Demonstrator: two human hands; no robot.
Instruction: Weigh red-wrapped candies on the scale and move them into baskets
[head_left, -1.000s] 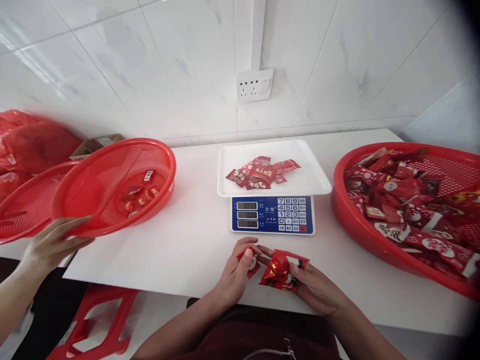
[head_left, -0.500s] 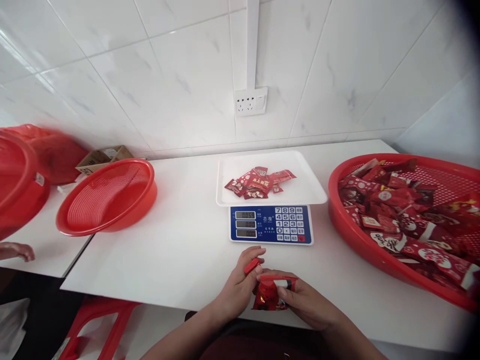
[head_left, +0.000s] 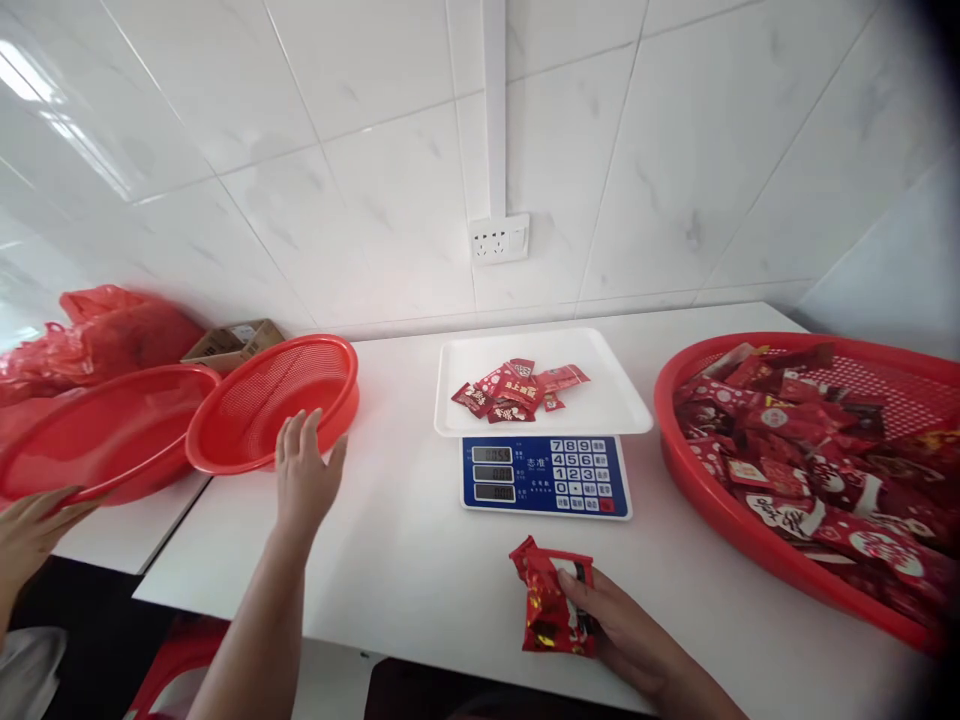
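Note:
My right hand (head_left: pixel 619 620) grips a red snack packet (head_left: pixel 544 605) with gold and black print, above the front of the table; a second small red packet (head_left: pixel 523 557) shows behind its upper left corner. Stretched out to the left, my left hand (head_left: pixel 304 470) is empty, its fingers apart. It overlaps the near rim of a red perforated basket (head_left: pixel 251 400); whether it touches is unclear. Between my hands stands a blue and white scale (head_left: pixel 540 478), with several red packets (head_left: pixel 517 388) on its white tray (head_left: pixel 607 405).
At right, a large red basket (head_left: pixel 720 520) holds many red snack packets. A co-worker's hand (head_left: pixel 34 535) is at another red basket (head_left: pixel 112 490) on the far left. Behind stand red plastic bags (head_left: pixel 127 335), a cardboard box (head_left: pixel 234 342) and a wall socket (head_left: pixel 500 240).
My left hand has left the packets and reached left to the basket. My right hand keeps its hold. The co-worker's basket has been lowered, and both left baskets now appear farther right.

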